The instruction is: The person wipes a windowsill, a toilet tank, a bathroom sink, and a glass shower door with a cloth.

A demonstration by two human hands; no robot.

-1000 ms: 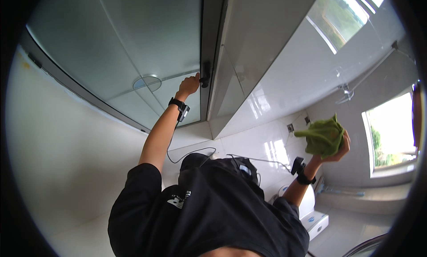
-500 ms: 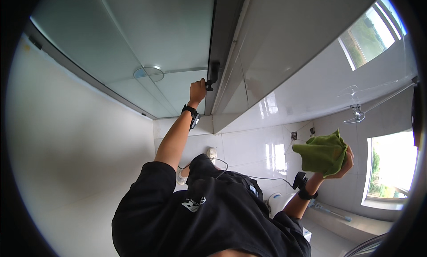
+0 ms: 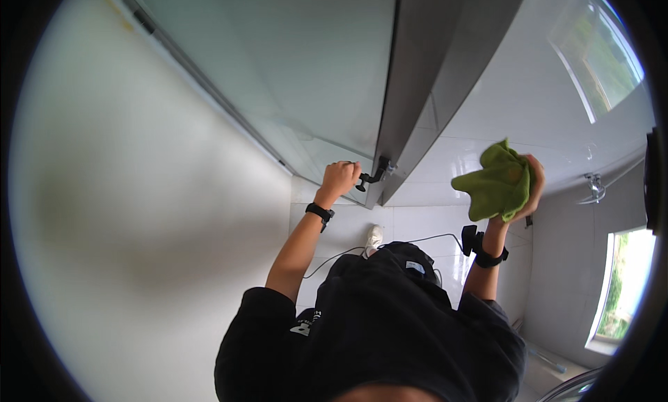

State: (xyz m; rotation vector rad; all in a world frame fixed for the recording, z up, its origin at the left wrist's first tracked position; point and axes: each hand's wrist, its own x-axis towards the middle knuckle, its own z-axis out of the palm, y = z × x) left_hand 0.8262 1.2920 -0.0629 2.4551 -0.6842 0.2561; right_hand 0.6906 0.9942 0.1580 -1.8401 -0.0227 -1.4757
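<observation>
My left hand [image 3: 339,179] is closed around the black lever handle [image 3: 372,177] of a frosted glass door [image 3: 278,68] with a grey metal frame. Most of the lever's grip is hidden under my fingers. On the right, my right hand [image 3: 535,191] is raised and holds a bunched green cloth [image 3: 499,183]. The cloth hangs in the air between my palm and the tiled wall, apart from the door. Black straps with small devices circle both wrists.
A thick grey door frame [image 3: 435,61] stands right of the handle. Glossy tiled wall [image 3: 494,109] runs behind the cloth, with a metal fixture [image 3: 593,185] on it. A bright window [image 3: 623,287] is at the right. A thin black cable [image 3: 438,236] crosses my body above the tiled floor.
The view has shifted, and the door and handle now appear closer and lower. My left hand stays on the handle. My right hand has risen with the cloth toward the tiled wall.
</observation>
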